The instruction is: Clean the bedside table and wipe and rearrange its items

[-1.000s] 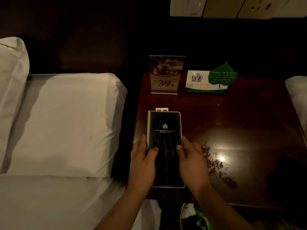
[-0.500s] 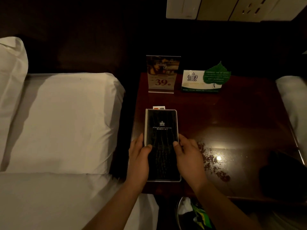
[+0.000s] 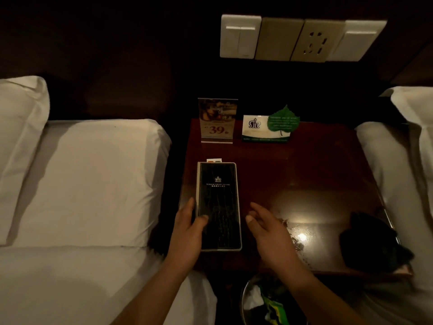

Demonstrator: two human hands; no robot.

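Lifted off the black folder since the earlier frame, the right hand hovers just beside it, fingers loose and holding nothing. The left hand grips the folder's left edge, thumb on its cover. It lies flat on the table, centre frame.

Dark red-brown wooden worktop, lacquered to a high gloss, mirroring a lamp spot; rough, matt speckles of reddish grit across its near right part. Black rectangular folder with a sleek, faintly veined cover, perhaps leatherette, edged in pale matt trim. Clear acrylic sign stand, shiny, holding printed paper. White tent card with green leaf cut-out, smooth coated card. Black crumpled cloth, matt and soft. White fabric pillow, matt, lightly creased. Cream plastic switch plates, smooth, semi-gloss.
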